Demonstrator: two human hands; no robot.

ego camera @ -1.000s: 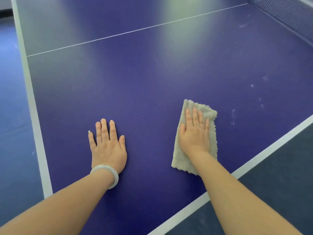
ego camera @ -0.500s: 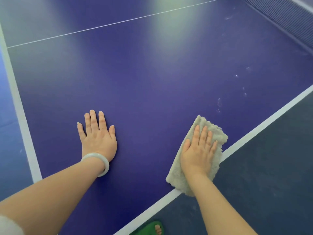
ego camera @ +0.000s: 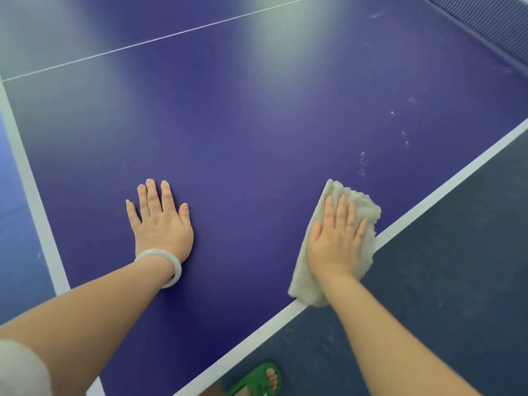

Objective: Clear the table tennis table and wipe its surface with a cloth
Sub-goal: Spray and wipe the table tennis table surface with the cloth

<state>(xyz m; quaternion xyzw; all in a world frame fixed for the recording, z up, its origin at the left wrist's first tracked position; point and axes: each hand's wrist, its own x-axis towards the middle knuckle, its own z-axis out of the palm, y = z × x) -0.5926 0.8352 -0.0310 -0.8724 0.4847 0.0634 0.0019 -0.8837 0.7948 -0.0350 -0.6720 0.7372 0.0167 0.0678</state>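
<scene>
Wiping: in the head view, the right hand (ego camera: 335, 241) is pressing a beige cloth (ego camera: 364, 208) flat against the counter (ego camera: 257, 124), at about 4 o'clock in the frame.
Cloth position: it is lying partly on the blue surface and partly over the white edge line (ego camera: 445, 192), its near corner hanging just past the counter's rim.
Right grip: the palm is lying flat with fingers straight and close together on top of the cloth, pinning it down rather than clenching it.
Left grip: the left hand (ego camera: 161, 224) is resting released and empty, fingers spread on the bare counter at 8 o'clock, well apart from the cloth.
Arm pose: both forearms are reaching forward and down; the left wrist is wearing a pale bangle (ego camera: 164, 265).
Handling: the cloth is looking soft, fluffy and light, so it is likely bunching or sliding unless pressed down evenly; the middle of it seems the best place to bear on.
Still to wipe: pale specks (ego camera: 363, 161) are sitting at 2 o'clock, just beyond the cloth.
Surroundings: a net (ego camera: 491, 24) is running along the 1 o'clock corner; a foot in a green sandal (ego camera: 257, 380) is standing on the floor at 6 o'clock.
</scene>
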